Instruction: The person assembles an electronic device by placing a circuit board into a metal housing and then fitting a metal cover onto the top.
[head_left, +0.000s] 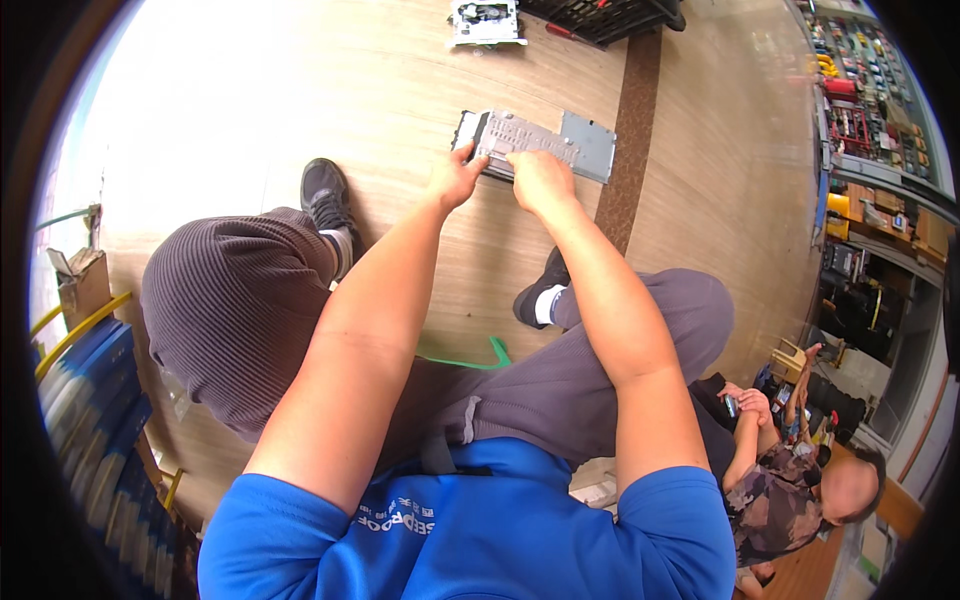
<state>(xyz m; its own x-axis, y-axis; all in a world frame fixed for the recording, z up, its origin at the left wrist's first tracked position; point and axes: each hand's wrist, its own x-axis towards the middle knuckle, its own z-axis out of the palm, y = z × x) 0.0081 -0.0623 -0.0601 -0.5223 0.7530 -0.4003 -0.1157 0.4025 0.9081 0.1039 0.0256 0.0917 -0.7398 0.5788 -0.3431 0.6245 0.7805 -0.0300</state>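
A flat, box-shaped metal unit with a slotted grey cover [535, 137] lies on the floor in front of my feet. Around its near left end my left hand [460, 177] is closed, with the thumb along the near edge. My right hand [545, 180] rests at the unit's near side, fingers curled and the index fingertip on the cover; whatever is between those fingers is hidden. A flat grey metal plate [592, 147] reaches out past the unit's right end, and I cannot tell whether the two are joined.
Farther off sit a silvery open mechanism [486, 22], a black basket [605, 15] and a red handle [560, 32]. A green strip [490, 355] lies between my legs. Someone in a camouflage shirt [780, 500] sits at right, near loaded shelves [870, 110]. Blue boxes [100, 400] stand at left.
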